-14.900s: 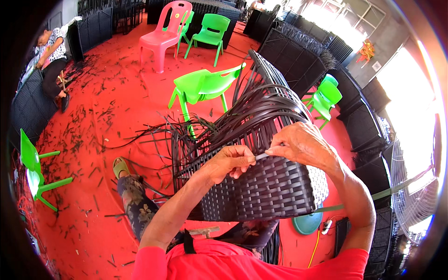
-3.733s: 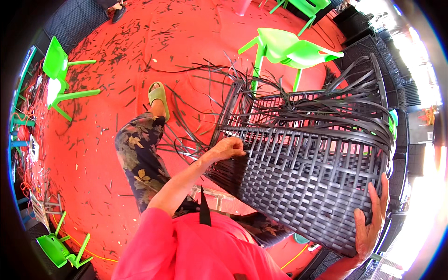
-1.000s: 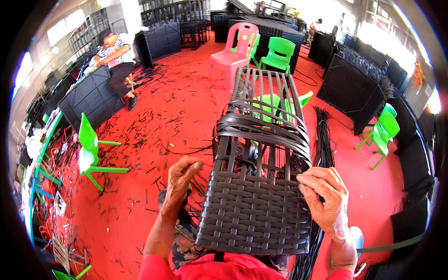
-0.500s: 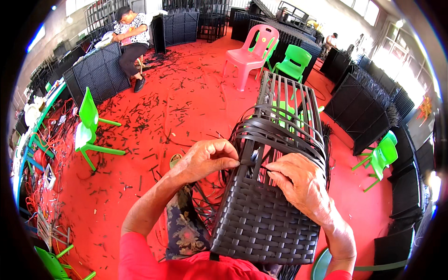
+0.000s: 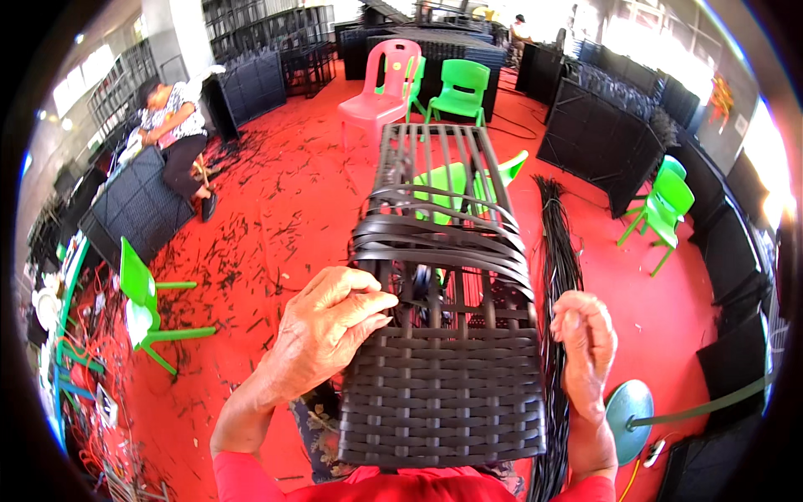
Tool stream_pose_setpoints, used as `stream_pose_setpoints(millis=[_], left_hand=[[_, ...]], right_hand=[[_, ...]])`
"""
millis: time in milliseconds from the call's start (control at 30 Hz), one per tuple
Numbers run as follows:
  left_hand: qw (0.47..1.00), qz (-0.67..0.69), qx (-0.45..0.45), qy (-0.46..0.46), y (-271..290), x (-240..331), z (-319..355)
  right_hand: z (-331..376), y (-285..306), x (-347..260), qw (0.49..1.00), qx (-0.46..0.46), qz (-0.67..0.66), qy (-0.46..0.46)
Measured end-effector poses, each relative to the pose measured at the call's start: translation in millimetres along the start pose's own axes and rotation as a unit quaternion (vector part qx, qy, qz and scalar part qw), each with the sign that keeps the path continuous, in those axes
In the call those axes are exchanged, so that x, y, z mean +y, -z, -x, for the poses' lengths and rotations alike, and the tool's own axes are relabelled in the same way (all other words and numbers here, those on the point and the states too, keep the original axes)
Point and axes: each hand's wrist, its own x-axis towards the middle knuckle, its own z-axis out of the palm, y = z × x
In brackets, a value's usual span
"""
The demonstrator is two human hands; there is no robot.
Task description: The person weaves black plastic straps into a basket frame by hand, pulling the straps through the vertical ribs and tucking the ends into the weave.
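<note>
"Weaving like this, where should the black woven frame (image 5: 443, 393) sit?"

"In front of the body, between the hands, as it is. The left hand (image 5: 322, 330) has thumb and fingers drawn together at its left edge; I can't tell whether they grip anything. The right hand (image 5: 583, 347) is half curled just off its right side, its hold equally unclear."

"Any trick?"

"Keep each flat strand untwisted, alternate over and under the slats (image 5: 434, 294), then press it snug."
</note>
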Motion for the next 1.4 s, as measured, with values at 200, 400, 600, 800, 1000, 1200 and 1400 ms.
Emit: stream_pose_setpoints(millis=[200, 400, 600, 800, 1000, 1200, 1400], left_hand=[[0.995, -0.076, -0.057, -0.026, -16, 27, -28], [0.985, -0.104, -0.111, -0.086, -45, 62, -55], [0.976, -0.123, -0.165, -0.071, -65, 80, -67], [0.959, -0.203, -0.184, -0.078, -71, 86, -71], [0.946, -0.240, -0.182, -0.118, -75, 89, -71], [0.906, -0.321, -0.183, -0.207, -75, 93, -76], [0.934, -0.236, -0.203, -0.175, -71, 92, -85]], right_hand=[[44, 15, 43, 0.986, -0.002, -0.123, -0.116], [51, 2, 75, 0.986, 0.017, -0.156, -0.062], [69, -1, 102, 0.946, 0.053, -0.276, -0.162], [71, 6, 113, 0.963, 0.041, -0.236, -0.123], [43, 9, 99, 0.986, 0.047, -0.158, 0.027], [15, 4, 87, 0.986, 0.054, -0.038, 0.153], [7, 7, 87, 0.955, 0.033, 0.114, 0.272]])
